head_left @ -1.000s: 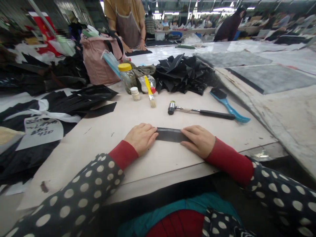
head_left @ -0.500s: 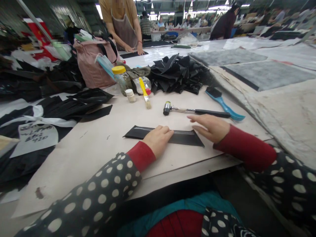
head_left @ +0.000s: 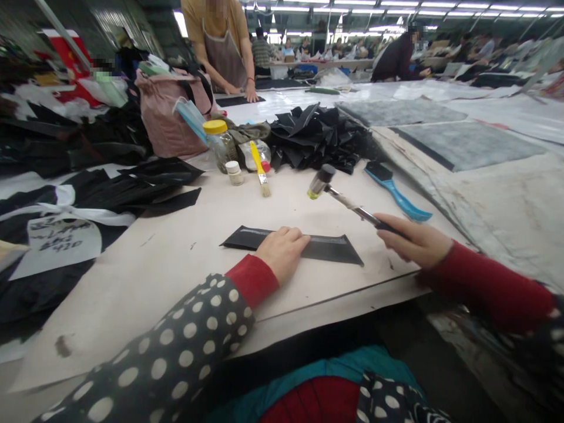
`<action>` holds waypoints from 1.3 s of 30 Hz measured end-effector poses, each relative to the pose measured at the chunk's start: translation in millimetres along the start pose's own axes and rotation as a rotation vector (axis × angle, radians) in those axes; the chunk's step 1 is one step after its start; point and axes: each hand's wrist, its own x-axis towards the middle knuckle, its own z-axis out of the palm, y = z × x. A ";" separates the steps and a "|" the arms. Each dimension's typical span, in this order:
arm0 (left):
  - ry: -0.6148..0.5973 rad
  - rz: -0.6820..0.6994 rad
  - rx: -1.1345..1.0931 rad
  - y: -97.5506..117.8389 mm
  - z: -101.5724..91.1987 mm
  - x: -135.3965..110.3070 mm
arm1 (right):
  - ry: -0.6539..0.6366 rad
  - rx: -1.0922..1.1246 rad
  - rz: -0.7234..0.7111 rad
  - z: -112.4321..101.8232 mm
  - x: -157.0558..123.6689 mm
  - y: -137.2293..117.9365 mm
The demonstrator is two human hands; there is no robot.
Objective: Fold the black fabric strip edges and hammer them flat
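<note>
A long black strip of material (head_left: 328,248) lies flat on the pale work table (head_left: 176,264). My left hand (head_left: 282,251) rests on the strip's middle, fingers curled down and pressing it. My right hand (head_left: 412,239) is closed round the black handle of a small hammer (head_left: 335,192), whose head is raised above the table to the right of the strip's far end.
Behind the strip stand a yellow-handled brush (head_left: 259,169), a small white pot (head_left: 234,173), a yellow-lidded jar (head_left: 219,143) and a blue brush (head_left: 394,189). A heap of black pieces (head_left: 321,138) and a pink bag (head_left: 170,114) sit further back. A person in an apron (head_left: 224,47) works beyond.
My right hand left the strip, took the hammer by its handle and lifted it off the table. My left hand slid to the strip's middle and stays there.
</note>
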 end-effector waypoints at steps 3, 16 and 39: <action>0.006 0.013 -0.006 -0.2 -1.3 0.1 | 0.019 0.078 0.029 -7.5 -43.3 -0.4; 0.024 -0.041 0.006 2.5 -0.8 -1.0 | -0.006 -0.032 -0.132 5.2 -52.7 -17.5; -0.089 0.001 0.174 28.5 -4.8 -18.2 | 0.035 -0.086 -0.239 11.2 -33.0 -47.9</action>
